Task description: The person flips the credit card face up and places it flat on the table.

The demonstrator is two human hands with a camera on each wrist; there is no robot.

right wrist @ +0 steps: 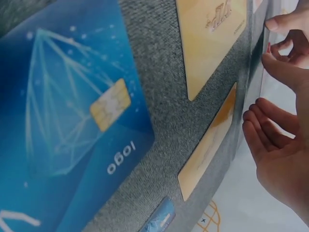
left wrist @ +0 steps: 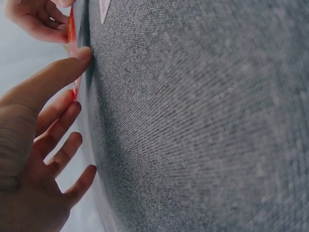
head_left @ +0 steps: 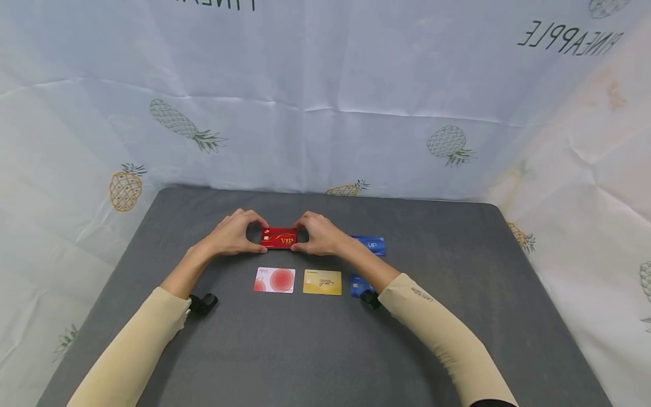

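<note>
A red VIP card (head_left: pixel 278 238) lies between both hands in the head view, toward the back of the table. My left hand (head_left: pixel 235 233) pinches its left end, thumb at the near corner and index finger at the far one. At the other end my right hand (head_left: pixel 319 234) pinches it in the same manner. The left wrist view shows the card (left wrist: pixel 72 34) nearly edge-on, the other left fingers spread apart. Nearer to me are a pink-and-white card (head_left: pixel 274 280) and a yellow card (head_left: pixel 322 282).
A blue card (head_left: pixel 358 285) and a blue VIP card (head_left: pixel 374 245) are partly covered by my right forearm. Another gold card (right wrist: pixel 210 145) shows in the right wrist view. The grey table (head_left: pixel 285 350) meets a pineapple-print cloth (head_left: pixel 305 141) behind.
</note>
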